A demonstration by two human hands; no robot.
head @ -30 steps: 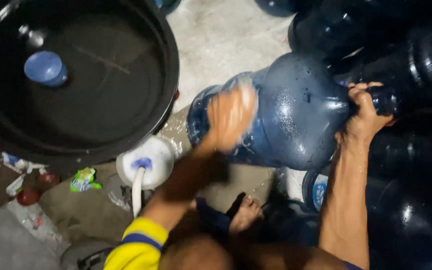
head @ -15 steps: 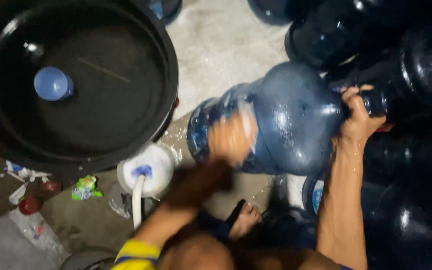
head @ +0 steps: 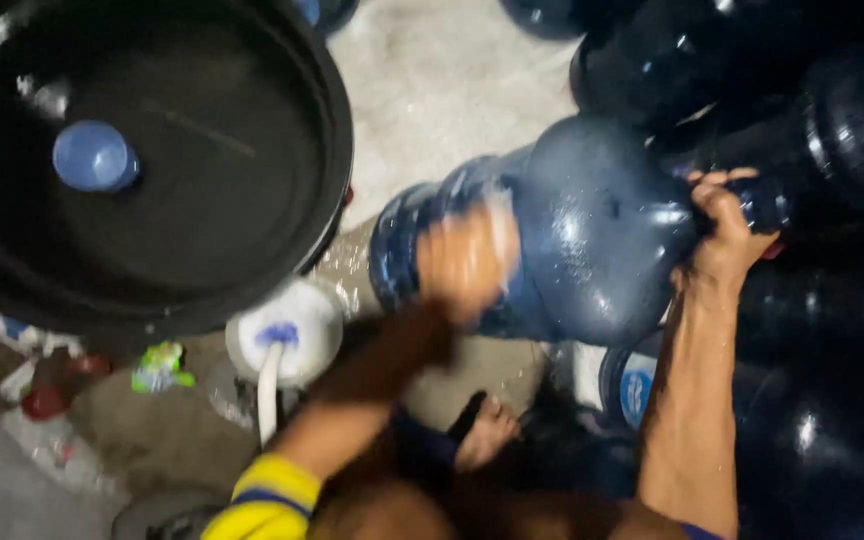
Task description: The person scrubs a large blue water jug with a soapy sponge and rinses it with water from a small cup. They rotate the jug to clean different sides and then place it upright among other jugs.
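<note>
A large blue water jug (head: 592, 230) lies on its side in front of me, wet and shiny. My right hand (head: 724, 232) grips its neck at the right. My left hand (head: 464, 262) is blurred and presses a pale cloth or sponge against the jug's ribbed body near its base. My bare foot (head: 487, 432) shows below the jug.
A big black tub of water (head: 322, 130) with a blue bowl (head: 95, 156) floating in it stands at the left. A white container with a hose (head: 282, 335) sits below the tub. More dark blue jugs (head: 832, 130) crowd the right side. Litter (head: 160, 368) lies on the concrete floor.
My left hand has rubbed down and left along the jug's body. The right hand keeps its hold on the neck. The view has shifted slightly.
</note>
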